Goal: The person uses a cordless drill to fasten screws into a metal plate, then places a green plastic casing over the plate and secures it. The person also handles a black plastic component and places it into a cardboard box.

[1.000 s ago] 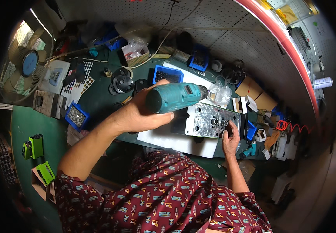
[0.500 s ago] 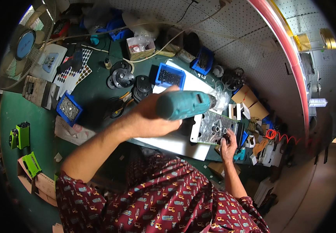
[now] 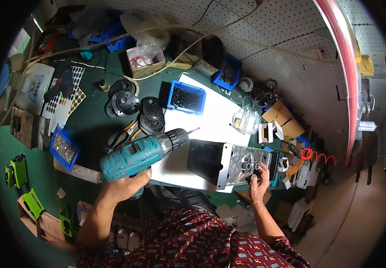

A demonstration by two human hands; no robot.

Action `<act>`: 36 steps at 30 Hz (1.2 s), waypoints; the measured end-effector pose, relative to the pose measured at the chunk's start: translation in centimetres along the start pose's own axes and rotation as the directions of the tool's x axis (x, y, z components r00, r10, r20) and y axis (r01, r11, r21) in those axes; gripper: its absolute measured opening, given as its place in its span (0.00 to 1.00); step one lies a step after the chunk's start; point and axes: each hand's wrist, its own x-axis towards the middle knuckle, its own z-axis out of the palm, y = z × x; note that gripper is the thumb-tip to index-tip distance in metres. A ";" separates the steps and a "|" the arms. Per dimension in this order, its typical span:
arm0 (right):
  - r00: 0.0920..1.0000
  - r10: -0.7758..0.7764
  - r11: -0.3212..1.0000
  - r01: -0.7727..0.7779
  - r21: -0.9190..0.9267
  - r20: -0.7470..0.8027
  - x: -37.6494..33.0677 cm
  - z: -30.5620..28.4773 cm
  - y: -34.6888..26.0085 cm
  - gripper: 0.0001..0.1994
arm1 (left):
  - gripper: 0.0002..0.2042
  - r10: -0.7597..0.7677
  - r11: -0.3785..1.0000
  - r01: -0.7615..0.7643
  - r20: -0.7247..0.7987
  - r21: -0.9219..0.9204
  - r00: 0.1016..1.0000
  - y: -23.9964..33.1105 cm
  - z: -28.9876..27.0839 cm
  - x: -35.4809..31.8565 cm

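Note:
On the left, my left hand (image 3: 126, 185) is wrapped round the grip of a teal and black cordless drill (image 3: 132, 158). The drill points right, its bit (image 3: 194, 131) short of the near corner of a metal box. That box (image 3: 235, 165) lies on the white sheet (image 3: 170, 167), with a dark side, a pale flange with holes and a shiny face bearing round fittings. At the box's right part, my right hand (image 3: 258, 184) grips it with curled fingers by the fittings. Part of the drill's handle is hidden behind my left hand.
Behind the sheet stands a blue bin of dark screws (image 3: 186, 98). Black round discs (image 3: 126, 103) and orange-handled scissors (image 3: 128, 134) lie left of it. Another blue bin of silver screws (image 3: 63, 149) is further left. A clear plastic bag (image 3: 246, 120) and opened cartons (image 3: 280, 114) sit right.
My left hand has drawn the drill left and nearer, away from the box, uncovering the bit and the box's dark side. My right hand stays at the box. The view has shifted.

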 end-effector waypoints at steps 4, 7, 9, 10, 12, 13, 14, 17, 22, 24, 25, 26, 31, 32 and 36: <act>1.000 -0.007 1.000 0.007 0.028 -0.007 -0.3 0.3 0.3 0.18 | 0.10 0.037 0.999 -0.037 0.035 -0.014 0.999 -1.3 0.6 0.6; 0.996 -0.065 0.998 0.066 0.001 -0.054 -0.5 0.2 0.1 0.18 | 0.11 -0.041 0.999 0.042 0.104 -0.009 0.994 0.0 1.3 1.6; 0.996 -0.070 0.998 0.070 -0.004 -0.057 0.0 0.2 -0.6 0.19 | 0.12 -0.062 0.998 0.062 0.162 0.005 0.985 2.4 2.1 2.5; 0.993 -0.081 0.997 0.081 -0.002 -0.082 0.3 0.2 -1.1 0.19 | 0.13 -0.041 0.999 0.041 0.193 0.004 0.980 3.8 2.6 3.0; 0.987 -0.098 0.995 0.099 0.007 -0.126 0.3 0.4 -0.8 0.21 | 0.13 0.080 0.993 -0.099 0.233 0.071 0.969 6.5 4.0 4.2; 0.983 -0.115 0.993 0.112 -0.024 -0.145 0.3 0.2 -0.7 0.22 | 0.13 0.076 0.989 -0.108 0.270 0.105 0.960 7.8 5.0 4.6; 0.979 -0.130 0.991 0.127 -0.026 -0.156 0.4 0.2 -0.7 0.22 | 0.13 0.072 0.983 -0.119 0.300 0.142 0.951 8.8 5.9 4.8; 0.971 -0.135 0.990 0.142 0.018 -0.198 0.3 0.3 -0.4 0.21 | 0.18 0.050 0.964 -0.169 0.486 0.203 0.872 11.7 8.9 5.5; 0.968 -0.141 0.986 0.156 0.057 -0.207 0.2 0.3 -0.4 0.21 | 0.14 -0.107 0.905 -0.163 0.581 0.393 0.807 15.3 14.9 5.5; 0.972 -0.123 0.981 0.149 0.125 -0.200 -0.1 0.3 -0.1 0.22 | 0.15 -0.077 0.866 -0.222 0.559 0.448 0.826 14.6 16.7 5.3; 0.972 -0.120 0.979 0.149 0.138 -0.203 0.0 0.3 -0.2 0.21 | 0.15 -0.094 0.859 -0.216 0.558 0.463 0.825 15.1 17.2 5.3; 0.973 -0.116 0.979 0.146 0.141 -0.201 -0.1 0.1 -0.2 0.21 | 0.15 -0.110 0.858 -0.206 0.560 0.470 0.821 15.4 18.0 5.4; 0.979 -0.146 0.975 0.167 0.145 -0.143 -0.2 -1.0 -0.5 0.21 | 0.14 -0.130 0.786 -0.247 0.543 0.567 0.830 16.8 20.9 5.7; 0.980 -0.148 0.971 0.169 0.167 -0.130 -0.3 -1.2 -0.4 0.22 | 0.14 -0.132 0.784 -0.242 0.533 0.572 0.836 17.0 21.4 5.5; 0.992 -0.064 0.967 0.089 0.237 -0.110 -0.5 -0.6 0.6 0.23 | 0.15 -0.129 0.769 -0.255 0.532 0.587 0.837 17.8 22.6 5.5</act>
